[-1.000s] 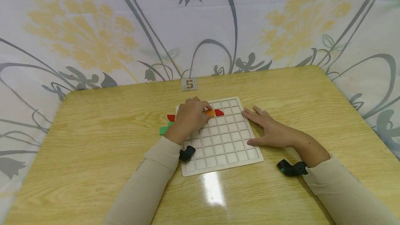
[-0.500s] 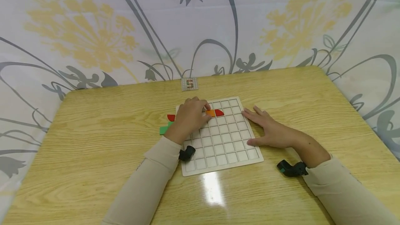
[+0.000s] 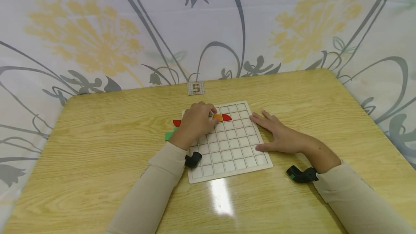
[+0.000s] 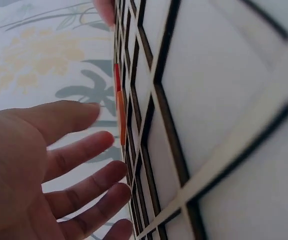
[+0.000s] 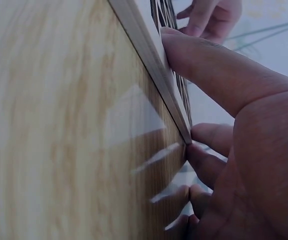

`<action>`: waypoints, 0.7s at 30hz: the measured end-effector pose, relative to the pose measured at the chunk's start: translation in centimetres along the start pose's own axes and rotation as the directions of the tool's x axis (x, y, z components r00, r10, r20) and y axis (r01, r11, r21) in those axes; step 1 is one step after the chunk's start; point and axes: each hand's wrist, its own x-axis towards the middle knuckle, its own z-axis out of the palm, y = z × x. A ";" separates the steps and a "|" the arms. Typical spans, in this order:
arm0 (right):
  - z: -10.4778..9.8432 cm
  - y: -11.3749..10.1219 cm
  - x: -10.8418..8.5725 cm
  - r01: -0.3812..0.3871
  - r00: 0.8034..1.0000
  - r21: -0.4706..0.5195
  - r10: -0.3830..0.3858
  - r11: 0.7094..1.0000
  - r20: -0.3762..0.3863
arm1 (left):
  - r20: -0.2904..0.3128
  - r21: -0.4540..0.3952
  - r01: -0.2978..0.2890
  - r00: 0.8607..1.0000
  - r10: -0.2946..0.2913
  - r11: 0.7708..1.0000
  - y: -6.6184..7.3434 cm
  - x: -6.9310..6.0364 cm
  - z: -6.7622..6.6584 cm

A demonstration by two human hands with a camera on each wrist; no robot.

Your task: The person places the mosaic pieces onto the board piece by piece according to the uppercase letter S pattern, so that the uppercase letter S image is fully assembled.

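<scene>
Tabletop bears green pieces and a red piece, then the left hand, fingers loosely parted and empty, near an orange tile on the gridded board, whose right edge the spread right hand touches.

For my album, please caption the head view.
Left hand by an orange piece, right hand touching a gridded board.

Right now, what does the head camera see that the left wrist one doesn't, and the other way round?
Only the head view shows the small square card with a coloured S, the flat green pieces and the beige sleeves. Only the left wrist view shows the palm of the left hand. Both show that hand, the whitish gridded board, the flat orange piece and the red rounded piece beside it.
</scene>
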 end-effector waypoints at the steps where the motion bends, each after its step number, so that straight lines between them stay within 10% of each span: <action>1: 0.0 0.1 0.0 0.002 1.000 0.000 -0.002 1.000 -0.001 | 0.003 0.000 -0.001 1.000 0.001 1.000 0.0 0.0 -0.1; 11: 0.6 0.6 0.2 0.023 1.000 -0.002 -0.023 1.000 -0.017 | 0.007 -0.020 -0.035 0.999 0.035 0.999 -0.4 -1.3 -2.3; 21: 0.4 0.6 0.4 0.030 0.999 -0.010 -0.030 1.000 -0.034 | -0.034 -0.055 0.044 0.998 -0.046 0.998 -3.9 -4.2 -5.1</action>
